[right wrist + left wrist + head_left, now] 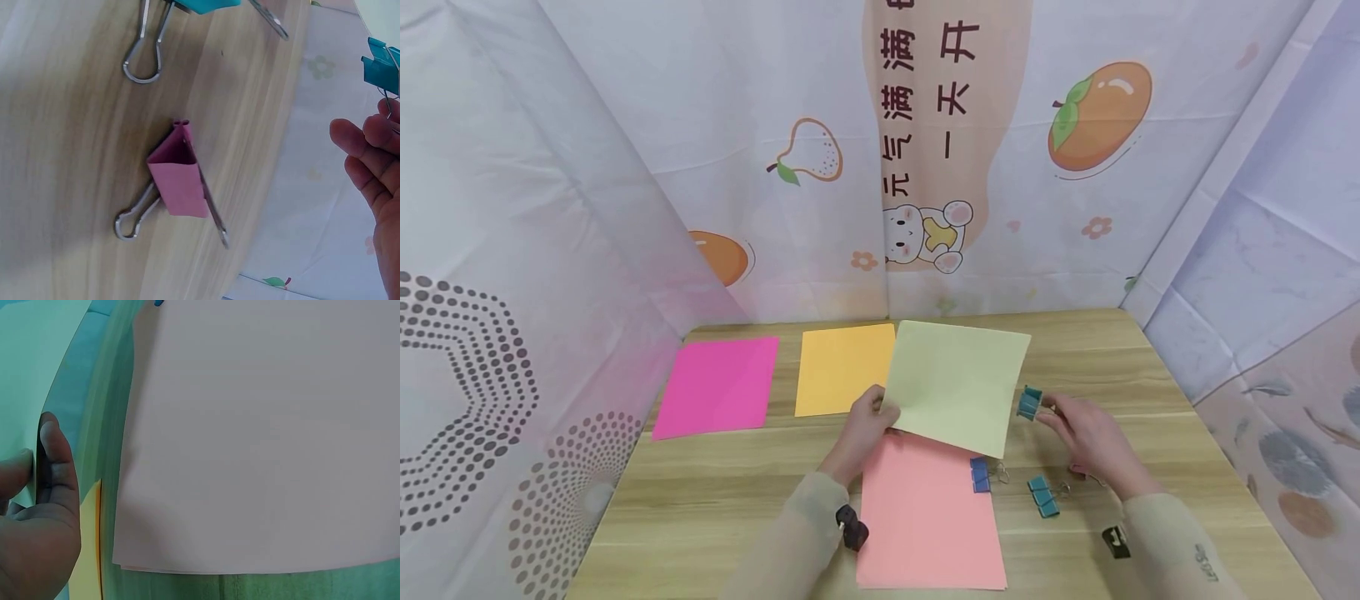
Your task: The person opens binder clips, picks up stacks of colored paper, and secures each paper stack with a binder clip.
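Observation:
Between thumb and fingers, my left hand [868, 429] pinches the lower left corner of a pale yellow-green stack of paper [958, 383], tilted up off the table. My right hand [1093, 437] holds a teal binder clip [1030, 402] by its wire handles, just right of that paper's edge. The same clip [381, 65] shows at the fingertips in the right wrist view. Below lies pink paper [932, 521], its top covered by the raised paper in the head view. A blue binder clip [981, 475] sits at its right edge.
Another teal binder clip [1043, 497] and a pink binder clip [178, 175] lie on the wooden table [1165, 400] by the right hand. Magenta paper [718, 387] and orange paper [842, 371] rest at the back left. Printed curtains [737, 100] enclose the table's back and sides.

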`<state>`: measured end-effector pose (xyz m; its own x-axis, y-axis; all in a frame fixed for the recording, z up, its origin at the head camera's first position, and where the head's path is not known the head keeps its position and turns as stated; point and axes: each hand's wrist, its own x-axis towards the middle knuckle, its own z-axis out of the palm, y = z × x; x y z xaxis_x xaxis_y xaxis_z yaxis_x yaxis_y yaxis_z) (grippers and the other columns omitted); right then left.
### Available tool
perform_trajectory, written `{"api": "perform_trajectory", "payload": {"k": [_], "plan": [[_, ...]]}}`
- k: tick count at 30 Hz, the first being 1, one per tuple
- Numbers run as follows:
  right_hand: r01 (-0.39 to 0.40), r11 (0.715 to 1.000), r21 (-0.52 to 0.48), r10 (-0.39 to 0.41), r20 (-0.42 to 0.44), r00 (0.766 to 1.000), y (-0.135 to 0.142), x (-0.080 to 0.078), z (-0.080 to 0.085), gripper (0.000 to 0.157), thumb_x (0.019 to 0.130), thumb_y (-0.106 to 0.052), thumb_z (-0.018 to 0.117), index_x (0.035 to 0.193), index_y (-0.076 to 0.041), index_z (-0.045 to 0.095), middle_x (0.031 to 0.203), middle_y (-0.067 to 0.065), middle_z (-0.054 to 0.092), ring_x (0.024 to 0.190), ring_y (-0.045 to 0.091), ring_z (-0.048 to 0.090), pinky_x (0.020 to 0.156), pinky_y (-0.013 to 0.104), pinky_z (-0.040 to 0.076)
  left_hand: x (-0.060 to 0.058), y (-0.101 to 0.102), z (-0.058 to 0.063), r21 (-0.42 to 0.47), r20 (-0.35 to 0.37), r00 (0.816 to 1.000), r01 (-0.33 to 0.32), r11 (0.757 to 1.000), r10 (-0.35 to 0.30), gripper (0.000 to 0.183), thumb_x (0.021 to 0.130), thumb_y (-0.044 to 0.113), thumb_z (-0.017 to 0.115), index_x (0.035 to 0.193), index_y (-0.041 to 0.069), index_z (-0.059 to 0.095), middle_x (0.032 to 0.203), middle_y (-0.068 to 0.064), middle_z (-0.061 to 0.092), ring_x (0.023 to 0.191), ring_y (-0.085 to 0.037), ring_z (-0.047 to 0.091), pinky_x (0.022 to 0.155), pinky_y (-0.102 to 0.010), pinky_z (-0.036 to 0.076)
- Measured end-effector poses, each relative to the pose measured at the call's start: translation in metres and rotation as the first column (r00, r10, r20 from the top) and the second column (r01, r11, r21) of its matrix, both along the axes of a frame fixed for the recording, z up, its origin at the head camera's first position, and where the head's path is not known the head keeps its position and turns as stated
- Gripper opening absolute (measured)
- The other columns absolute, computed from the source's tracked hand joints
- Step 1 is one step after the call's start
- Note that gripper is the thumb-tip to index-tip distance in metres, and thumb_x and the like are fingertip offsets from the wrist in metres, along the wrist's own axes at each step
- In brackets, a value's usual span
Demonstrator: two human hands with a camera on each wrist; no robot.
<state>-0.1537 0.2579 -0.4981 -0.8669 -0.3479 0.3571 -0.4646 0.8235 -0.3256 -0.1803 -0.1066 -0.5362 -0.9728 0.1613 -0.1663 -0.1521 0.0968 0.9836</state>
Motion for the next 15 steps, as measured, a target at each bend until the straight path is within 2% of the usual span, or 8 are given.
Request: {"api": "perform_trajectory", "payload": {"k": [5,15], "plan": [[-0.026,1.000,-0.002,0.026,-0.062,0.998,-0.0009,-0.0016,0.0034,0.020,0.091,-0.010,0.075,0.107,-0.002,0.067,0.089,0.009,0.072,0.072,0.021,0.062,0.068,0.046,0.055,0.0012,-0.0001,-0.0020,0.024,0.003,1.000,0.017,1.000,-0.017,0.017,0.103,0.006,0.057,0.119,0.003,0.059,0.113,-0.012,0.068,0.095,-0.018,0.065,0.080,-0.030,0.053],[-0.054,0.998,-0.019,0.052,-0.086,0.995,-0.0008,-0.0038,0.0076,0.021,0.090,-0.009,0.075,0.107,0.001,0.068,0.093,0.013,0.073,0.075,0.028,0.068,0.068,0.049,0.057,0.0025,-0.0014,-0.0056,0.055,-0.001,1.000,0.021,0.998,-0.021,0.025,0.104,0.008,0.056,0.129,0.003,0.057,0.121,-0.015,0.067,0.102,-0.021,0.067,0.081,-0.029,0.055]]}}
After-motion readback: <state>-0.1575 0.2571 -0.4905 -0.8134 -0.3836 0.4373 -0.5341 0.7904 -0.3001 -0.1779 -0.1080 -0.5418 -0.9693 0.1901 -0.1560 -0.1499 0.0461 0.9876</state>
